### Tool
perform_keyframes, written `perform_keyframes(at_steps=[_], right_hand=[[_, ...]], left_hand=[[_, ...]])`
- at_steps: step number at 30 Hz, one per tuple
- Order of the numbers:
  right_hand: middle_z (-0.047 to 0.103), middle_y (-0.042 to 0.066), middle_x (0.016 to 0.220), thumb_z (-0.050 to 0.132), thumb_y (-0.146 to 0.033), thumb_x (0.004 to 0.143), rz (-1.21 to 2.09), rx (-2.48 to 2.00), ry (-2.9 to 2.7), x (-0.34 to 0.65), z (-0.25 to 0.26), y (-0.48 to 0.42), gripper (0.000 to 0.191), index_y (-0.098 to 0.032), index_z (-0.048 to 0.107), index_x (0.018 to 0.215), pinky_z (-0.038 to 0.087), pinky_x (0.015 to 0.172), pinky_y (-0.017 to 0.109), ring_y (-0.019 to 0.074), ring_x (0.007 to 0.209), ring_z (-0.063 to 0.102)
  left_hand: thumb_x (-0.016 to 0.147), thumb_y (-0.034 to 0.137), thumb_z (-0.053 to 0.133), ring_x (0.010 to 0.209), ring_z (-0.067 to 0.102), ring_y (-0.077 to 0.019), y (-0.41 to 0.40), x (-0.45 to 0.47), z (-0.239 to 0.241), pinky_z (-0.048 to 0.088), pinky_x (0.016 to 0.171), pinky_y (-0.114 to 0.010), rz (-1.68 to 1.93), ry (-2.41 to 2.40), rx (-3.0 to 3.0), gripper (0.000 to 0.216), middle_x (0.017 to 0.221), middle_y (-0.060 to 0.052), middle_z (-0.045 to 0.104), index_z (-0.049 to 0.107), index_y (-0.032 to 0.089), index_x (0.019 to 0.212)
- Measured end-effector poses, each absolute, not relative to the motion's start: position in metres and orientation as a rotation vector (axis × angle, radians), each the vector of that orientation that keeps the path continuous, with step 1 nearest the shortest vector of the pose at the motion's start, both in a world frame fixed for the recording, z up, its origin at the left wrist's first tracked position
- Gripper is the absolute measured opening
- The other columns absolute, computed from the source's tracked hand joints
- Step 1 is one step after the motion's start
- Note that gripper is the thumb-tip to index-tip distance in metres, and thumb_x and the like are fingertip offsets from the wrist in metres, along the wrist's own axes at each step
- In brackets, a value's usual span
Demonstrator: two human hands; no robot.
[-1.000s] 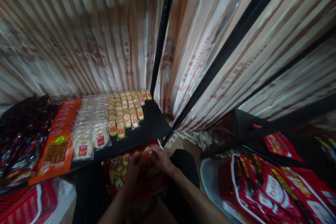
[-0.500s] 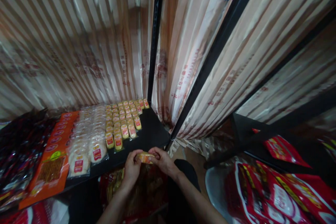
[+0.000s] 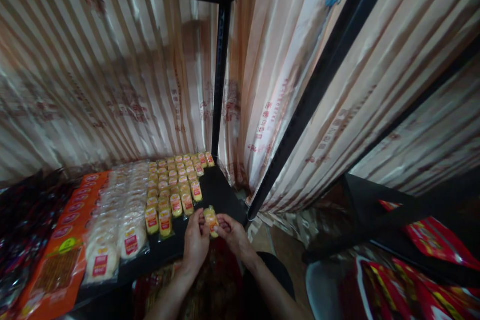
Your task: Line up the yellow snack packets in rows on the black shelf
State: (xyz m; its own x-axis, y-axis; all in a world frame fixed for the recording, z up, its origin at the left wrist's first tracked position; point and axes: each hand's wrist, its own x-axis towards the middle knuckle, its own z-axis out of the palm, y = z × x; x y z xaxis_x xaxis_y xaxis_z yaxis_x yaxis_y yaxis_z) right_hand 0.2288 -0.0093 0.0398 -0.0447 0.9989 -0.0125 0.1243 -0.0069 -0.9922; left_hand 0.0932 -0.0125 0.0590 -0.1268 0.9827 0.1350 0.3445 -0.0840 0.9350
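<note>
Both hands hold one small yellow snack packet (image 3: 211, 220) with a red label, just above the front edge of the black shelf (image 3: 221, 191). My left hand (image 3: 195, 243) pinches its left side with closed fingers. My right hand (image 3: 233, 235) pinches its right side. To the left of the packet, several rows of the same yellow packets (image 3: 173, 186) lie on the shelf. Beyond them lie rows of white round snack packs (image 3: 119, 224).
Orange packets (image 3: 62, 250) and dark packets (image 3: 18, 230) fill the shelf's left part. Black shelf posts (image 3: 220, 75) stand before a striped curtain (image 3: 112, 75). Red bags (image 3: 408, 285) lie at the lower right. A red bag (image 3: 210, 290) of snacks sits between my knees.
Both hands rose from the red bag below and carried the yellow packet up to the shelf's front edge. The camera tilted upward.
</note>
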Motion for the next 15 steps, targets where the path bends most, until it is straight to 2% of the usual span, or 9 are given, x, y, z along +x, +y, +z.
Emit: perform_keyframes(at_steps=[5,10,15], right_hand=[[0.062,0.003,0.084,0.063,-0.026,0.068,1.08,-1.338,-1.363,0.22,0.036,0.015,0.025,-0.021,0.063,0.092,0.052,0.07,0.028,0.0141,0.072,0.06],[0.061,0.003,0.082,0.061,-0.023,0.07,0.996,-1.387,-1.4,0.204,0.033,0.038,0.018,-0.02,0.063,0.087,0.053,0.07,0.027,0.0143,0.072,0.061],[0.063,0.001,0.08,0.06,-0.021,0.071,0.889,-1.52,-1.446,0.193,0.039,0.053,0.015,-0.021,0.063,0.086,0.052,0.068,0.025,0.0133,0.068,0.061]], left_hand=[[0.077,0.017,0.04,0.092,0.061,-0.017,-0.011,0.1,0.057,0.05,0.087,-0.035,1.308,1.554,1.404,0.036,0.109,-0.012,0.058,0.052,0.014,0.111],[0.076,0.014,0.04,0.113,0.052,-0.0202,-0.002,0.097,0.057,0.039,0.101,-0.038,1.231,1.687,1.457,0.042,0.118,-0.011,0.056,0.052,0.016,0.116],[0.075,0.012,0.039,0.119,0.048,-0.0215,0.009,0.093,0.056,0.035,0.105,-0.037,1.101,1.767,1.475,0.044,0.125,-0.013,0.053,0.054,0.013,0.116]])
